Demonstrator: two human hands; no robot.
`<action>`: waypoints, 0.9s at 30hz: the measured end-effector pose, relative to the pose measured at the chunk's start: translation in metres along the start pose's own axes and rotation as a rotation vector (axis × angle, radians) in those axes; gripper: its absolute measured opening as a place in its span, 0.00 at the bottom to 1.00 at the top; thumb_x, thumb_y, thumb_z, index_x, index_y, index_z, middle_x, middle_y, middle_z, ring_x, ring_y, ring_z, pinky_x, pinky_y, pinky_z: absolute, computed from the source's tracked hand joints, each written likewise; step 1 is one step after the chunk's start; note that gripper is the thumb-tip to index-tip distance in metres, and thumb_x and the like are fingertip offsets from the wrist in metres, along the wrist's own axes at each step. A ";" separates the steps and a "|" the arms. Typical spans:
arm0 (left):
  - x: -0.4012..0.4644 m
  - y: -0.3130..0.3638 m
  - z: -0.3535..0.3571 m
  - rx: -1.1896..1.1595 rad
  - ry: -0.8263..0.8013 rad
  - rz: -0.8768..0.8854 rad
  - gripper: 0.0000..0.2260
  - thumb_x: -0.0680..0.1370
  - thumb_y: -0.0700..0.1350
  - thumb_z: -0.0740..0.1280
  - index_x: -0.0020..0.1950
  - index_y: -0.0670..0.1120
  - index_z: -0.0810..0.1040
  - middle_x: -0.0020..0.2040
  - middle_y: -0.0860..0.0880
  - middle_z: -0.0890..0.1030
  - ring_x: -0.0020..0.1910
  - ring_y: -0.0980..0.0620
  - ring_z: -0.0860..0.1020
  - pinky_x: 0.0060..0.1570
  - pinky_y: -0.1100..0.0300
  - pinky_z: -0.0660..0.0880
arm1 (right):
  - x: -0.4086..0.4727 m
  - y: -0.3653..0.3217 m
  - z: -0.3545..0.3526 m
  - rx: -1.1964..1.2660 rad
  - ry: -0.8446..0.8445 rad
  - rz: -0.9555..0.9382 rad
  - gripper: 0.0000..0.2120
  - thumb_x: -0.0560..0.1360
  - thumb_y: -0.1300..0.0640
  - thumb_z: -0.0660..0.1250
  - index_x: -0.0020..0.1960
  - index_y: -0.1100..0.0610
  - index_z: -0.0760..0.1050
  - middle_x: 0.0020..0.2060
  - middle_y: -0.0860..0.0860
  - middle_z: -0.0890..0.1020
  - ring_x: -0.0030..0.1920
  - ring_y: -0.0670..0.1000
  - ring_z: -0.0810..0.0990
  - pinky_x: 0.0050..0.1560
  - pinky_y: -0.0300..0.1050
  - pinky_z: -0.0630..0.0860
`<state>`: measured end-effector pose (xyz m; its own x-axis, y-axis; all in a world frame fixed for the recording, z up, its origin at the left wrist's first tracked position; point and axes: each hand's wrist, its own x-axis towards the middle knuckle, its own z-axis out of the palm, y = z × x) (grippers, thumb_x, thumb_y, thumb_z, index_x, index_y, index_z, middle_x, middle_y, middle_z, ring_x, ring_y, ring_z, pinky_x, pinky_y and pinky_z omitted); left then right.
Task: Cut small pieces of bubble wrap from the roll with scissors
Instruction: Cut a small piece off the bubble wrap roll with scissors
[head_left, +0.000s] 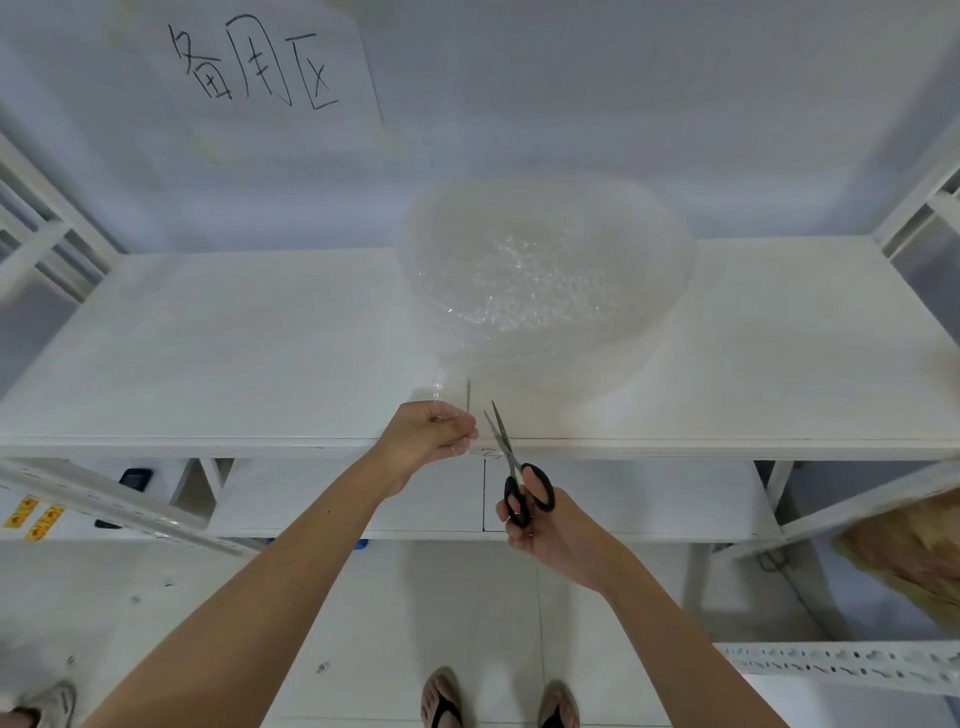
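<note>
A person stands at a white shelf (208, 364), both bare forearms reaching forward and up from the lower edge of the view, and works on a roll of bubble wrap (545, 280) that sits on the shelf board beyond the fingertips. The left hand (426, 434) is raised at the shelf's front edge, wrist bent slightly, its fingers curled in and pinching the loose end of the clear wrap (441, 395), which trails from the roll down into the grip. Just to the right of those fingers, the scissors (511, 467) point up and away from the person, blades parted in a narrow V with the tips near the free sheet; whether the blades touch the plastic cannot be told. The right hand (540, 535) holds the black handles from below, the thumb through one loop and the fingers curled through the other, the forearm angled in from the lower right. The two hands are near each other but apart, the left a little higher than the right.

Behind the roll, well past both hands, a sheet of paper with handwritten characters (249, 67) hangs on the pale wall. Below the hands lies a lower shelf board (623, 499), and beneath the forearms the person's feet in sandals (498, 701) stand on a light floor. A brown object (904, 551) sits at the far right, well away from the right hand's fingers.
</note>
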<state>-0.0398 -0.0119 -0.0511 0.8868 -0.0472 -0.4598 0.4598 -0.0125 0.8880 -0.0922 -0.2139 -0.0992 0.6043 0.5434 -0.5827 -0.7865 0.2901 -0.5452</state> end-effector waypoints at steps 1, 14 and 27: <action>0.001 0.000 0.000 -0.005 -0.002 0.004 0.02 0.76 0.39 0.71 0.47 0.40 0.81 0.38 0.46 0.84 0.40 0.49 0.79 0.43 0.64 0.80 | 0.000 -0.001 0.000 -0.005 -0.003 -0.003 0.26 0.60 0.41 0.76 0.39 0.60 0.71 0.36 0.54 0.77 0.31 0.50 0.70 0.38 0.41 0.73; 0.003 -0.002 0.000 -0.007 -0.015 0.036 0.05 0.76 0.40 0.71 0.48 0.39 0.81 0.42 0.43 0.83 0.42 0.47 0.79 0.47 0.62 0.81 | -0.003 -0.009 -0.003 -0.013 -0.013 -0.032 0.21 0.66 0.44 0.74 0.38 0.59 0.67 0.35 0.53 0.72 0.31 0.50 0.65 0.37 0.41 0.67; 0.004 0.000 0.003 -0.054 0.029 0.016 0.02 0.77 0.35 0.69 0.47 0.40 0.81 0.43 0.44 0.83 0.45 0.49 0.82 0.47 0.64 0.81 | 0.003 -0.019 0.003 -0.058 0.033 -0.027 0.18 0.70 0.45 0.68 0.37 0.58 0.68 0.33 0.53 0.73 0.29 0.49 0.67 0.37 0.41 0.66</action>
<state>-0.0367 -0.0153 -0.0526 0.8946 -0.0179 -0.4465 0.4468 0.0424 0.8936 -0.0764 -0.2158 -0.0890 0.6296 0.5093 -0.5867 -0.7619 0.2573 -0.5943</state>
